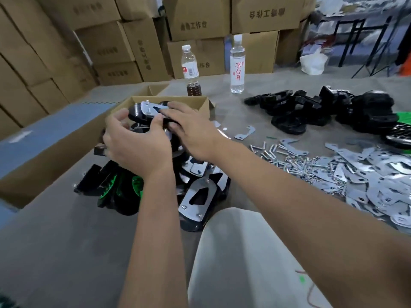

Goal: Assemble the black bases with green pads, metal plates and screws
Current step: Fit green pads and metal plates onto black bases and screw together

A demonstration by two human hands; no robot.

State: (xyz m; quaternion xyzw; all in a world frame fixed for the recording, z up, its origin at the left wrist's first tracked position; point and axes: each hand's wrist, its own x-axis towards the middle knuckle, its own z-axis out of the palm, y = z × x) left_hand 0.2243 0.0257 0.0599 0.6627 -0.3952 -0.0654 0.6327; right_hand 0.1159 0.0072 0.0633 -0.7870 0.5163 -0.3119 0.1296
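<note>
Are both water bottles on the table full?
No, the left bottle holds only a little brown liquid at its bottom, while the right bottle looks nearly full.

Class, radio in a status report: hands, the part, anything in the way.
Both hands, left and right, grip an assembled base over the cardboard box. Finished pile below. Nothing blocking.

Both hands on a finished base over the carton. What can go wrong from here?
1. The assembled base, held by the left hand and right hand, sits above a loose pile of finished bases; a slip may topple them.
2. Two bottles stand just behind the carton; a reach could tip them.
</note>
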